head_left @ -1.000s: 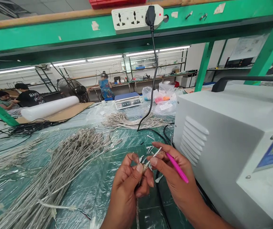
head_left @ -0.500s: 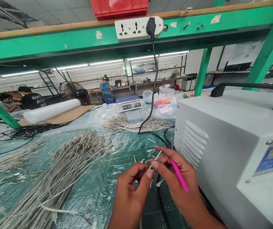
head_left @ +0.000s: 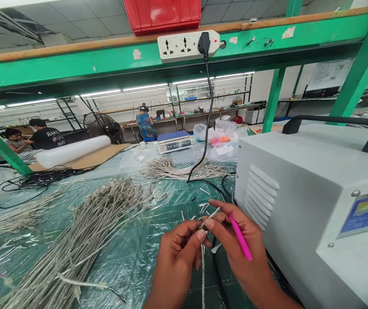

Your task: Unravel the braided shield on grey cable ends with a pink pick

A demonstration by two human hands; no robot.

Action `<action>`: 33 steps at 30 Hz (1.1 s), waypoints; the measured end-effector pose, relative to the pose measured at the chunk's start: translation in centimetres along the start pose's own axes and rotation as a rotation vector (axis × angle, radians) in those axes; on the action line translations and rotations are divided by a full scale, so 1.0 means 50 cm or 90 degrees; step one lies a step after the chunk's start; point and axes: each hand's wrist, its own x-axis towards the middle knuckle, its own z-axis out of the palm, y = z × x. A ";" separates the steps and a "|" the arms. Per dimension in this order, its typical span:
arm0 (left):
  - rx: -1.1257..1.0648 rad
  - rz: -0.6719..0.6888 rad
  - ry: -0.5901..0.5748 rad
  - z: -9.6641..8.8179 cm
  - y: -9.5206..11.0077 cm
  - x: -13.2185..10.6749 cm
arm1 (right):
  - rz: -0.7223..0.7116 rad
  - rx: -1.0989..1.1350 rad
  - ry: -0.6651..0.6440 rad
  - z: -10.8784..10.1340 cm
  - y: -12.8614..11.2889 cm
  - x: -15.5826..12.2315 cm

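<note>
A thin cable (head_left: 203,274) with silvery braid hangs down from between my two hands. My left hand (head_left: 178,257) is closed, thumb and fingers pinching the cable near its upper end. Right beside it, my right hand (head_left: 246,244) pinches the cable's tip, where loose coppery strands and a whitish end show. Lodged in the same hand is a bright pink pen-like tool (head_left: 241,239), slanting down to the right; its front end is hidden by the fingers. Small white scraps (head_left: 204,207) lie on the table just beyond my fingertips.
A big bundle of braided cables (head_left: 84,236) covers the table's left side, and another bundle (head_left: 184,168) lies farther back. The grey machine (head_left: 287,180) stands close on my right. A black power cord (head_left: 210,107) hangs from the socket strip (head_left: 184,46) on the green beam.
The cable's hanging length now shows below my hands. My left fingers have shifted slightly around it, and the camera view has tilted up a little. The pink tool stays in my right hand.
</note>
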 end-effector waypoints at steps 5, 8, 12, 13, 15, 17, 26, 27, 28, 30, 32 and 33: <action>-0.025 0.005 0.006 0.002 -0.001 0.002 | -0.006 0.014 0.004 0.000 0.006 -0.002; -0.040 0.001 0.014 0.005 0.000 0.004 | -0.007 0.010 0.013 0.000 0.010 -0.001; -0.070 -0.010 0.015 0.011 0.000 0.003 | -0.007 -0.010 0.012 0.002 0.008 0.000; -0.072 -0.013 0.013 0.013 0.000 0.003 | -0.008 -0.015 0.011 0.002 0.007 -0.001; -0.073 -0.018 0.011 0.015 -0.002 0.002 | -0.013 -0.021 0.010 0.003 0.007 -0.003; -0.079 -0.020 0.020 0.016 -0.005 0.001 | -0.021 -0.018 0.011 0.004 0.007 -0.005; -0.155 -0.035 0.037 0.014 -0.004 0.001 | -0.056 -0.042 0.028 0.006 0.003 -0.009; -0.166 -0.036 0.036 0.013 -0.005 0.001 | -0.057 -0.045 0.023 0.005 0.002 -0.009; -0.176 -0.038 0.034 0.012 -0.005 0.001 | -0.058 -0.047 0.019 0.005 0.002 -0.010; -0.187 -0.038 0.031 0.010 -0.005 0.001 | -0.058 -0.053 0.012 0.005 0.000 -0.012; -0.188 -0.033 0.037 0.010 -0.004 0.001 | -0.064 -0.061 0.014 0.006 -0.002 -0.013; -0.186 -0.031 0.045 0.010 -0.002 0.001 | -0.070 -0.066 0.016 0.006 -0.003 -0.013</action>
